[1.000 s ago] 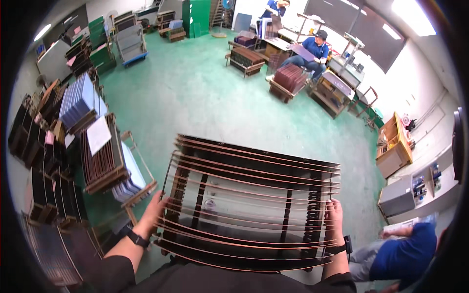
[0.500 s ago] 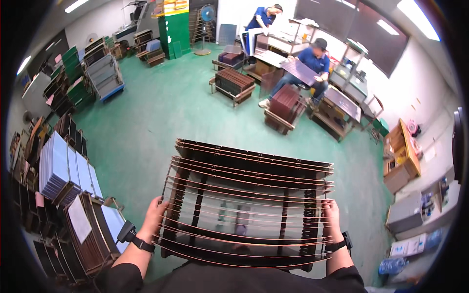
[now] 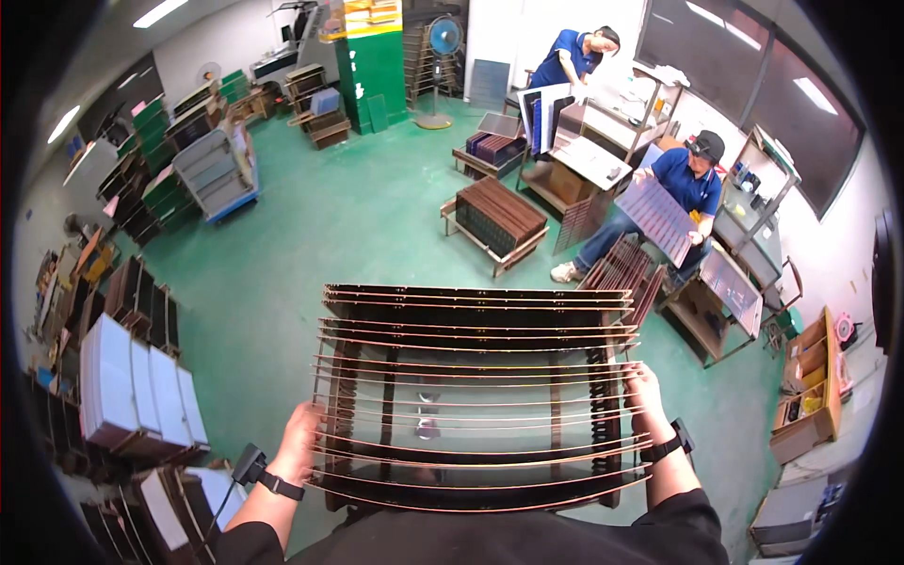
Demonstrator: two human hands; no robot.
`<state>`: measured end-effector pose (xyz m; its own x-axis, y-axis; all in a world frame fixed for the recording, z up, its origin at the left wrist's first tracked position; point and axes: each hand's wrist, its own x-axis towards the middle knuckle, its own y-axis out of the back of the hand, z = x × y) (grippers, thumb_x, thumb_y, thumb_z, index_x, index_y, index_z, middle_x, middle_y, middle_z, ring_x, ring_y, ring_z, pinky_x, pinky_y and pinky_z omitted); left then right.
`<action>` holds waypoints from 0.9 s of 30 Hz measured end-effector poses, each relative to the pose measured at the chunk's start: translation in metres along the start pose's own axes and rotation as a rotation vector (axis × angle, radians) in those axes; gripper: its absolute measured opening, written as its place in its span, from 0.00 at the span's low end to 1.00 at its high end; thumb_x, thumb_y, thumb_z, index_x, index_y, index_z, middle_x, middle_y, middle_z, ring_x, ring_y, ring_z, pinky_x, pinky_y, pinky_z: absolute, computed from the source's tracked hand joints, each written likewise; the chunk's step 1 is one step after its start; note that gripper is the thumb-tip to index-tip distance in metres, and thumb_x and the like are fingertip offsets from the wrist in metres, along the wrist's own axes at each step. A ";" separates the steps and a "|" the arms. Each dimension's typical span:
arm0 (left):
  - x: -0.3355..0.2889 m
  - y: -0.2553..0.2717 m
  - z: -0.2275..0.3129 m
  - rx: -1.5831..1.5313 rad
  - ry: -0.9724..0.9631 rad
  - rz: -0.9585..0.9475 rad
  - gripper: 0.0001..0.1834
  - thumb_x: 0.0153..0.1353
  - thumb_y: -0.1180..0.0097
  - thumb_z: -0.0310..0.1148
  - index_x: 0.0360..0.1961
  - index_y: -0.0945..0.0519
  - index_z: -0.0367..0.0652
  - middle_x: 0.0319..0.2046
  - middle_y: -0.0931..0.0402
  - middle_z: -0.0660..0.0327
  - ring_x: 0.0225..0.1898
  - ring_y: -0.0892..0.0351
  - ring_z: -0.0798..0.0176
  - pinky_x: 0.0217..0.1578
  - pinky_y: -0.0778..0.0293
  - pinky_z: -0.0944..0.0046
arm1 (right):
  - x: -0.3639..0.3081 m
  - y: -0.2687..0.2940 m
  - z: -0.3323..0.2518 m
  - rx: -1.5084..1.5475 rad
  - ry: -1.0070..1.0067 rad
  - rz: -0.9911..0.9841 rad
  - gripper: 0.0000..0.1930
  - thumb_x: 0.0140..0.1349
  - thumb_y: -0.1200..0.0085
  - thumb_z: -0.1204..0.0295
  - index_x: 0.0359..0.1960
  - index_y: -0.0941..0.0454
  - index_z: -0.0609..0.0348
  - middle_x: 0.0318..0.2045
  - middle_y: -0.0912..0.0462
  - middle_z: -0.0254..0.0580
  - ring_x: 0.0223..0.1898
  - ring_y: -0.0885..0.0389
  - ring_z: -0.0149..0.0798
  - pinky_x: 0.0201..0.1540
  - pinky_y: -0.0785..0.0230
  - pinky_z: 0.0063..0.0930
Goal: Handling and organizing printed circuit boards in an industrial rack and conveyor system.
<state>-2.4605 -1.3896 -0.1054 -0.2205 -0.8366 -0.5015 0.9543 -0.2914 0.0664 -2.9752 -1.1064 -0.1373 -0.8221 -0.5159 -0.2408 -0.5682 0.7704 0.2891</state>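
In front of my body is a dark slotted rack [image 3: 603, 419], with several thin dark panels [image 3: 480, 475] standing on edge in it, their copper-coloured edges facing up. My left hand [image 3: 301, 435] is closed round the rack's left side, and my right hand [image 3: 644, 395] grips its right side a little farther forward. Both wrists wear black straps. Fingertips on each side are partly hidden behind the rack. Wide gaps between the middle panels let the green floor show through.
Ahead right, one person stands at a workbench [image 3: 589, 160] and another sits holding a panel [image 3: 656, 218]. A loaded rack [image 3: 499, 218] stands on the green floor [image 3: 311, 217]. Pale blue panels [image 3: 132, 377] line the left, with a cart [image 3: 217, 179] behind. A wooden cabinet [image 3: 812, 381] is at right.
The room has shifted in view: the people, bench and floor rack now appear farther right and lower. The rack stays between my hands, now squarer to me. The seated person's panel is tilted more.
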 end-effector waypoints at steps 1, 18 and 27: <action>0.033 -0.017 0.022 0.038 -0.005 -0.018 0.17 0.57 0.47 0.42 0.46 0.21 0.48 0.34 0.27 0.70 0.32 0.37 0.69 0.36 0.37 0.67 | 0.031 0.000 0.008 0.047 0.019 0.027 0.14 0.68 0.44 0.61 0.43 0.20 0.59 0.33 0.22 0.28 0.35 0.30 0.25 0.42 0.36 0.22; 0.508 -0.317 0.347 -0.031 0.279 -0.170 0.16 0.66 0.46 0.52 0.41 0.24 0.52 0.31 0.27 0.70 0.32 0.29 0.70 0.32 0.31 0.61 | 0.479 -0.081 -0.129 0.517 -0.096 0.322 0.10 0.71 0.49 0.63 0.32 0.22 0.50 0.24 0.26 0.24 0.24 0.30 0.24 0.27 0.38 0.20; 0.787 -0.404 0.363 -0.213 0.324 -0.295 0.21 0.68 0.52 0.50 0.51 0.22 0.46 0.44 0.19 0.58 0.46 0.20 0.57 0.49 0.22 0.54 | 0.635 -0.155 -0.092 0.568 -0.484 0.217 0.12 0.73 0.59 0.67 0.48 0.25 0.57 0.25 0.23 0.30 0.12 0.32 0.24 0.08 0.44 0.16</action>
<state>-3.0929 -2.0982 -0.2138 -0.4465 -0.5352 -0.7171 0.8878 -0.3649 -0.2804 -3.4125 -1.5877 -0.2499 -0.7309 -0.2114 -0.6489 -0.1836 0.9767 -0.1114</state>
